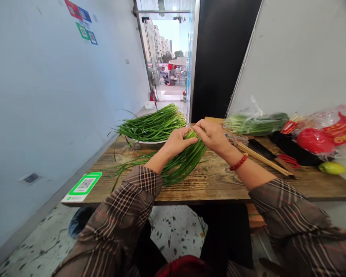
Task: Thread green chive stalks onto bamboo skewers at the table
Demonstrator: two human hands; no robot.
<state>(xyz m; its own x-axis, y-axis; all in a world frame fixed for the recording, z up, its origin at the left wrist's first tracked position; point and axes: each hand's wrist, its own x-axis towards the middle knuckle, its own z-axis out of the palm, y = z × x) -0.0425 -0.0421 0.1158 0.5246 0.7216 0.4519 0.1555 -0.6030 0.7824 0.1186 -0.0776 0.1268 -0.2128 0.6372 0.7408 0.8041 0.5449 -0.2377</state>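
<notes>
A bunch of long green garlic chives (187, 163) is gripped near its pale stem end by both my hands, above the wooden table. My left hand (177, 142) wraps the bunch from the left, its thumb lying across the stems. From the right, my right hand (212, 134) closes on the same end, its fingers beside the left thumb. The leaves hang down and left, some of them lying on the wood. Just beyond my left hand, a shallow metal tray (150, 144) holds a large heap of the same chives (155, 123).
On the wooden table (219, 184) a QR-code card (85, 186) lies at left. To the right are chopsticks (262, 158), a knife (272, 156), bagged greens (256, 122), a red bag (315, 140) and a lemon (331, 167). A bin (82, 221) stands below.
</notes>
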